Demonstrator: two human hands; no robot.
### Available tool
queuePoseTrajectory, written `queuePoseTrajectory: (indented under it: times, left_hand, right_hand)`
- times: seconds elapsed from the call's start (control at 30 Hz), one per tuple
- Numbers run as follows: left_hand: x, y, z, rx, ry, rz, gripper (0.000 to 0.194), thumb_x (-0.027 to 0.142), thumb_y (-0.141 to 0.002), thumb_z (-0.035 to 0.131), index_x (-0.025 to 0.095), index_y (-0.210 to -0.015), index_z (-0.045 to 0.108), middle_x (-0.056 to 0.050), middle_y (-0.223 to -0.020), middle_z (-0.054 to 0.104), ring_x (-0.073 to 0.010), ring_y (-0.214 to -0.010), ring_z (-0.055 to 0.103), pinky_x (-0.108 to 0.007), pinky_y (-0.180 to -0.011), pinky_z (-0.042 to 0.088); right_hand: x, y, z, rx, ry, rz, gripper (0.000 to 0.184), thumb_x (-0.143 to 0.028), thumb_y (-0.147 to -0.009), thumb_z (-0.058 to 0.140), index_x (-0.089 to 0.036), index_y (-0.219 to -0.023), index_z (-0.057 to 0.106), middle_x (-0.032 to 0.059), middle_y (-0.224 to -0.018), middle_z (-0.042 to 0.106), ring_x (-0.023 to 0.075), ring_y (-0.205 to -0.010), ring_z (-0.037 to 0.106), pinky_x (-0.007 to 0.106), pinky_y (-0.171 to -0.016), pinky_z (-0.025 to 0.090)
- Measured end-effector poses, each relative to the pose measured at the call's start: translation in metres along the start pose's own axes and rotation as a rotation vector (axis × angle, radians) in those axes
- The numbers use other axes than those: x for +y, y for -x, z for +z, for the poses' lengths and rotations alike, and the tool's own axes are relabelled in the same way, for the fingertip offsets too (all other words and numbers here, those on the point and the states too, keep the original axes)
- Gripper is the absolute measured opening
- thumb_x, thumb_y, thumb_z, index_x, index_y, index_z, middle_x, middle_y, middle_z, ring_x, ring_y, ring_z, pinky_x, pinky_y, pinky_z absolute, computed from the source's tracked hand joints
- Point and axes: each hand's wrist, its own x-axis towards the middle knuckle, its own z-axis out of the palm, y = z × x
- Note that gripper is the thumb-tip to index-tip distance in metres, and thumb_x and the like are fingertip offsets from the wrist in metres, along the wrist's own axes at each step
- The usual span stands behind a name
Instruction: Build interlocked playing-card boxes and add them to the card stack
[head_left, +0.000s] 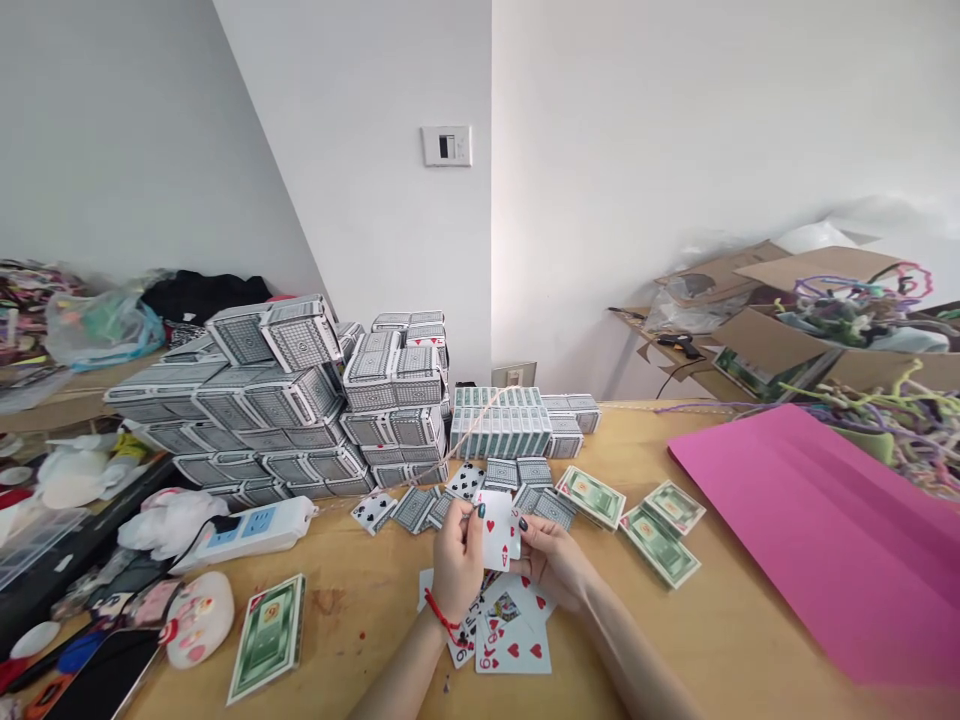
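Observation:
My left hand (459, 550), with a red cord at the wrist, is closed on a few playing cards (491, 535), its thumb over their left edge. The front card is an ace of hearts, held upright. At their right edge my right hand (551, 555) pinches a card behind the ace, showing a corner 2. Below the hands, several large face-up cards (516, 655) overlap on the table, a 9 of hearts in front. Smaller cards (414, 508) lie scattered beyond, some face down and some showing spades.
Stacks of wrapped card decks (296, 410) rise at the back left. Green card boxes (660, 545) lie to the right, and another green box (268, 635) at the left. A power strip (259, 528), a phone (105, 675) and a pink sheet (810, 540) flank the work area.

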Motion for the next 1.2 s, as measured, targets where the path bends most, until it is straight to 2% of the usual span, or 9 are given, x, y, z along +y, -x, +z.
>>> queuePoseTrajectory:
  times: [0.1, 0.33, 0.43, 0.53, 0.63, 0.73, 0.93, 1.2]
  left_hand:
    - [0.002, 0.002, 0.001, -0.011, 0.01, -0.02, 0.023, 0.041, -0.083, 0.04, 0.022, -0.07, 0.038, 0.006, -0.05, 0.038, -0.0111, -0.044, 0.036, -0.022, -0.047, 0.029]
    - [0.007, 0.011, 0.009, -0.005, -0.052, 0.005, 0.022, 0.039, -0.083, 0.04, 0.022, -0.069, 0.038, 0.004, -0.053, 0.042, -0.0121, -0.047, 0.04, -0.022, -0.048, 0.029]
    - [0.009, 0.015, 0.014, 0.006, -0.078, 0.011, 0.019, 0.035, -0.084, 0.039, 0.023, -0.069, 0.037, 0.005, -0.052, 0.041, -0.0122, -0.046, 0.039, -0.022, -0.048, 0.028]
    - [0.01, 0.018, 0.018, 0.036, -0.108, 0.005, 0.017, 0.032, -0.083, 0.038, 0.023, -0.069, 0.035, 0.005, -0.052, 0.041, -0.0124, -0.044, 0.039, -0.022, -0.046, 0.027]
    - [0.011, 0.02, 0.022, 0.02, -0.135, -0.006, 0.015, 0.03, -0.084, 0.036, 0.023, -0.071, 0.034, 0.005, -0.052, 0.041, -0.0131, -0.043, 0.041, -0.023, -0.045, 0.025]
    - [0.013, 0.023, 0.024, -0.006, -0.175, -0.01, 0.014, 0.029, -0.085, 0.033, 0.023, -0.073, 0.035, 0.004, -0.051, 0.043, -0.0143, -0.044, 0.044, -0.024, -0.045, 0.023]
    - [0.014, 0.029, 0.027, -0.003, -0.188, -0.012, 0.014, 0.028, -0.087, 0.032, 0.024, -0.074, 0.033, 0.005, -0.049, 0.043, -0.0144, -0.041, 0.043, -0.025, -0.044, 0.022]
    - [0.019, 0.031, 0.028, 0.002, -0.14, -0.044, 0.016, 0.029, -0.089, 0.026, 0.023, -0.08, 0.038, 0.003, -0.055, 0.051, -0.0151, -0.046, 0.049, -0.024, -0.046, 0.029]
  right_hand:
    - [0.003, 0.0, 0.002, 0.023, -0.015, -0.021, 0.025, -0.033, -0.066, 0.073, -0.014, -0.08, 0.065, 0.0031, -0.061, 0.065, 0.0153, -0.058, 0.062, 0.028, -0.06, 0.047]
    - [0.007, -0.003, 0.01, 0.203, 0.078, -0.064, 0.031, -0.039, -0.056, 0.076, -0.017, -0.068, 0.058, -0.003, -0.054, 0.056, 0.0105, -0.045, 0.051, 0.023, -0.046, 0.041]
    - [0.014, -0.004, 0.01, 0.292, 0.169, -0.15, 0.035, -0.046, -0.061, 0.071, -0.019, -0.063, 0.049, -0.0067, -0.049, 0.047, 0.0075, -0.039, 0.039, 0.02, -0.039, 0.032]
    - [0.02, -0.005, 0.014, 0.425, 0.329, -0.308, 0.038, -0.05, -0.067, 0.064, -0.02, -0.061, 0.042, -0.0076, -0.05, 0.039, 0.0073, -0.042, 0.033, 0.02, -0.039, 0.027]
    - [0.024, -0.005, 0.019, 0.55, 0.502, -0.429, 0.036, -0.052, -0.074, 0.055, -0.021, -0.061, 0.042, -0.0064, -0.052, 0.037, 0.0096, -0.047, 0.033, 0.021, -0.043, 0.03]
    - [0.025, -0.004, 0.022, 0.621, 0.633, -0.488, 0.035, -0.053, -0.079, 0.046, -0.021, -0.064, 0.044, -0.0042, -0.056, 0.042, 0.0122, -0.052, 0.038, 0.023, -0.049, 0.035]
    - [0.022, 0.003, 0.023, 0.682, 0.769, -0.508, 0.035, -0.053, -0.081, 0.041, -0.021, -0.066, 0.047, -0.0025, -0.054, 0.047, 0.0142, -0.05, 0.041, 0.024, -0.05, 0.035]
    - [0.019, 0.004, 0.021, 0.673, 0.932, -0.541, 0.039, -0.053, -0.084, 0.036, -0.02, -0.07, 0.05, -0.0002, -0.055, 0.053, 0.0144, -0.049, 0.046, 0.024, -0.05, 0.037]
